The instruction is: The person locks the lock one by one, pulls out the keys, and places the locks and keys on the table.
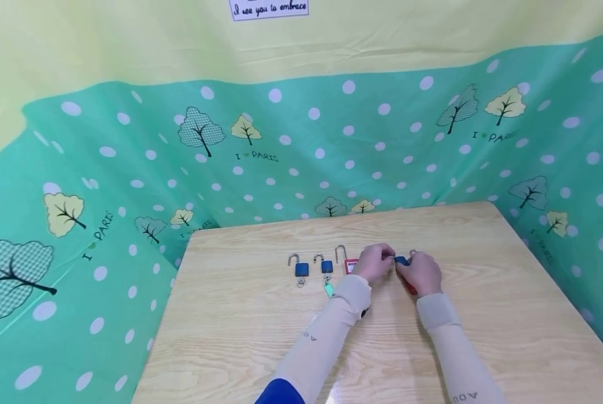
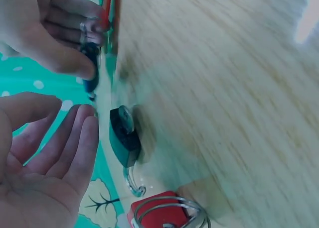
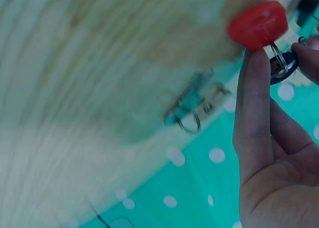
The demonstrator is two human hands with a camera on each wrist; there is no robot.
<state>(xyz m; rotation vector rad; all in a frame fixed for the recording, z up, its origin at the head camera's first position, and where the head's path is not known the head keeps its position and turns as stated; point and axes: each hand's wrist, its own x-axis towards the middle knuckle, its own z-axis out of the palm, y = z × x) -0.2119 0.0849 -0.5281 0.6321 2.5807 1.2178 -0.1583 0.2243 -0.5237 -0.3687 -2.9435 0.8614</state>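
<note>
My right hand (image 1: pixel 423 275) pinches a blue padlock (image 1: pixel 401 260) between thumb and fingers. From its key ring hangs a red tag (image 3: pixel 259 25), which lies against my finger in the right wrist view. My left hand (image 1: pixel 374 264) is close on the left, its fingertips right at the padlock's end in the head view. In the left wrist view its fingers are extended, with a gap between thumb and fingers. Below them a dark padlock (image 2: pixel 123 138) rests on the table. A red padlock (image 1: pixel 351 265) with a raised shackle lies beside my left hand, partly covered by it.
Further left on the wooden table (image 1: pixel 231 325) lie a blue padlock (image 1: pixel 302 270) and another blue padlock (image 1: pixel 327 266) with a green tag (image 1: pixel 329 289), both with open shackles. The right wrist view shows a brass-faced padlock (image 3: pixel 212 106) with a key ring. Patterned cloth (image 1: pixel 321 151) hangs behind.
</note>
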